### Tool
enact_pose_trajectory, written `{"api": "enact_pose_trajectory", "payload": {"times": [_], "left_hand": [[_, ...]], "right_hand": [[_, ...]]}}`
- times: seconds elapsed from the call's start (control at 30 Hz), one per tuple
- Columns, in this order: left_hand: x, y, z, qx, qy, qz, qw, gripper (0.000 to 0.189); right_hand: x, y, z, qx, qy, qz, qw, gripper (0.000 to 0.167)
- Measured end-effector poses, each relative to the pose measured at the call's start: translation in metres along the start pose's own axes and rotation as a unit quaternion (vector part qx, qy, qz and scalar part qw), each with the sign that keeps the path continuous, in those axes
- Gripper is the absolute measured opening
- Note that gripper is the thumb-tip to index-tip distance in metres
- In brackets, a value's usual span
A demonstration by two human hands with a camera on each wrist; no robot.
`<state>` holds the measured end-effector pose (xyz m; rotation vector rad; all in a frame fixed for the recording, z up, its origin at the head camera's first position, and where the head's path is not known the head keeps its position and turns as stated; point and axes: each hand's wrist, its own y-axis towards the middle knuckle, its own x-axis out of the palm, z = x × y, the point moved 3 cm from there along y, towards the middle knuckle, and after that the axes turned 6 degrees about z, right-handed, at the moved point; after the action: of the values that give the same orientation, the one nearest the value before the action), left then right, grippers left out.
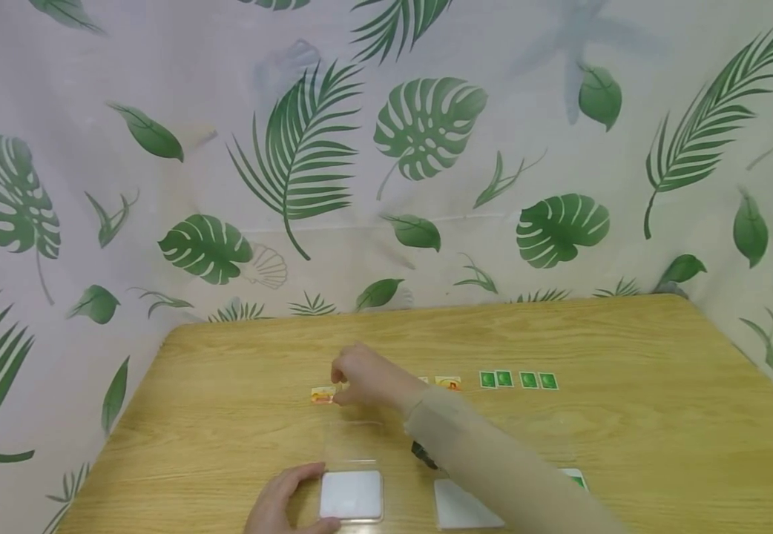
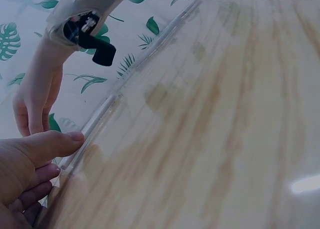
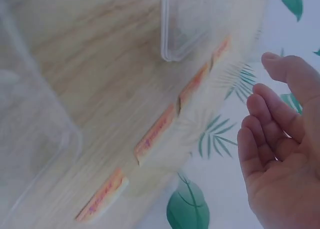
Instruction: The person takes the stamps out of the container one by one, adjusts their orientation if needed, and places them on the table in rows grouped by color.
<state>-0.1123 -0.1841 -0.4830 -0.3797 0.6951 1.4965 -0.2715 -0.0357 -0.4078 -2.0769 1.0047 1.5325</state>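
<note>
A clear plastic box (image 1: 352, 495) with a white inside lies near the table's front, its transparent lid seemingly folded back. My left hand (image 1: 285, 500) holds the box by its left side; in the left wrist view the thumb (image 2: 62, 143) rests along a clear edge, with fingers curled below. Over the row of small orange-and-yellow cards reaches my right hand (image 1: 369, 378), beside the leftmost card (image 1: 323, 395). Its fingers are loosely bent and no card shows in them in the right wrist view. The hand and forearm hide part of the row, where another card (image 1: 448, 383) shows.
Several small green cards (image 1: 504, 378) lie in a row at the back right of the wooden table (image 1: 239, 386). A second clear box with a white inside (image 1: 456, 508) sits partly under my right forearm, near a green-marked card (image 1: 575, 478). A leaf-patterned sheet (image 1: 460, 245) hangs behind.
</note>
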Motion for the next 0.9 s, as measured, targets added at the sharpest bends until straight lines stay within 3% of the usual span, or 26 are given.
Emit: {"api": "enact_pose_trajectory", "payload": {"times": [0.23,0.5,0.9], "left_hand": [[-0.001,0.001,0.001,-0.005,0.001,-0.010,0.9999,0.066],[-0.001,0.000,-0.001,-0.004,0.007,-0.008,0.9999,0.067],[-0.001,0.001,0.000,-0.014,0.004,-0.020,0.9997,0.067]], "right_hand": [[-0.013,-0.025,-0.003,-0.023,0.042,0.024,0.9986,0.021],[-0.027,-0.048,-0.007,-0.046,0.053,0.051,0.9962,0.021],[-0.042,-0.080,-0.004,-0.051,0.079,0.072,0.9930,0.021]]}}
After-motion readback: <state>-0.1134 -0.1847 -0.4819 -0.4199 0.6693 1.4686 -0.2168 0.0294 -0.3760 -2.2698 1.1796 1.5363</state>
